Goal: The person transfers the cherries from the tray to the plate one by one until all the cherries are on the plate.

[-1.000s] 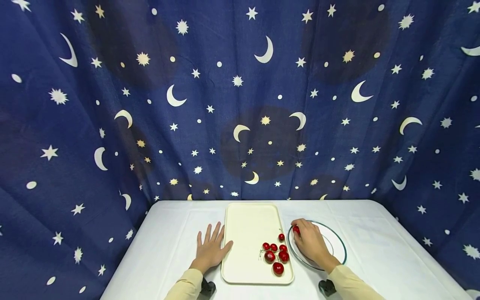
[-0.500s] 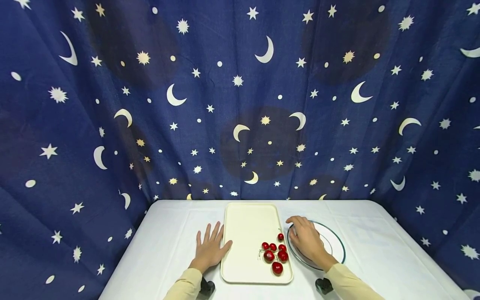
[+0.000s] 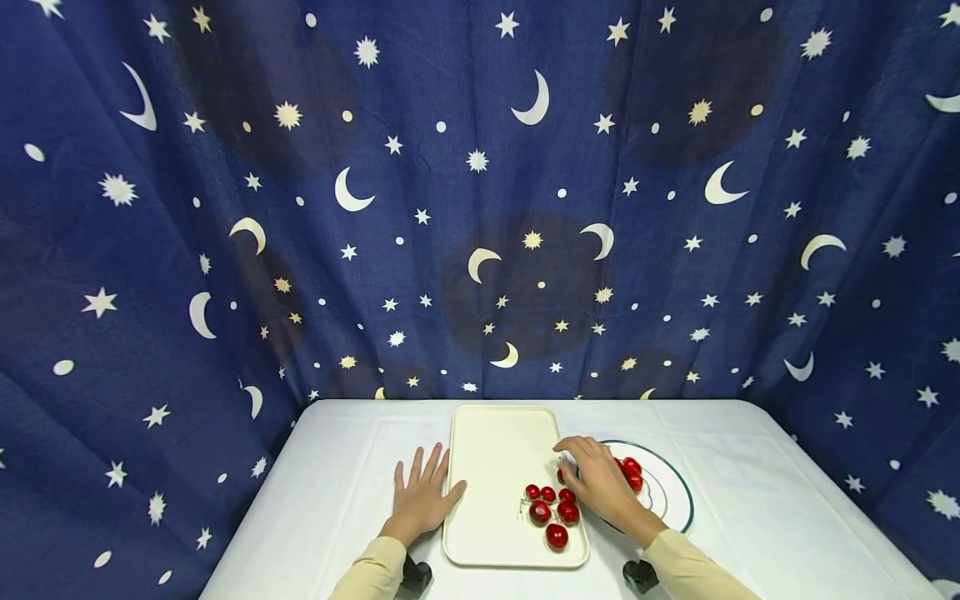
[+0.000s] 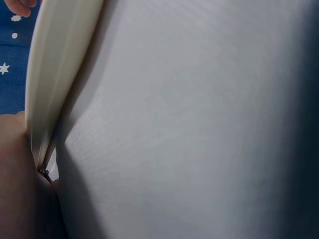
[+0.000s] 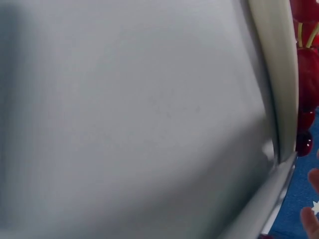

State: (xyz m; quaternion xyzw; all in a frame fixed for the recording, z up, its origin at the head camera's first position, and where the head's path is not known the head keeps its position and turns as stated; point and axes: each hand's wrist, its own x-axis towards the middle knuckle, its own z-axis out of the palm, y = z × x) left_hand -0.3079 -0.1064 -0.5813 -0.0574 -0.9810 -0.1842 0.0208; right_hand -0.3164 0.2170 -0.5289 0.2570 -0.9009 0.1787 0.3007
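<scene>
My left hand [image 3: 423, 504] lies flat with fingers spread beside the cream tray [image 3: 495, 458], its thumb over the left rim. Over the tray's right edge and the near side of a white plate [image 3: 670, 479] reaches my right hand [image 3: 600, 485]. Its thumb and fingers are bent but apart, close to a small cherry [image 3: 560, 476] partly hidden by them. Several red cherries [image 3: 540, 512] with stems lie in the tray's lower right part. Other cherries [image 3: 632, 475] on the plate show behind my right hand. In the right wrist view, fingertips [image 5: 310, 222] appear below a dark cherry [image 5: 304, 143].
Tray and plate stand side by side on a table with a white cloth [image 3: 765, 500]. A blue curtain [image 3: 420, 292] with moons and stars hangs behind the table. The tray's side wall [image 4: 62, 55] fills part of the left wrist view.
My right hand has moved left from over the plate to the tray's right edge, uncovering cherries on the plate. The red cherry seen at its fingers a second ago is no longer there. My left hand stays still.
</scene>
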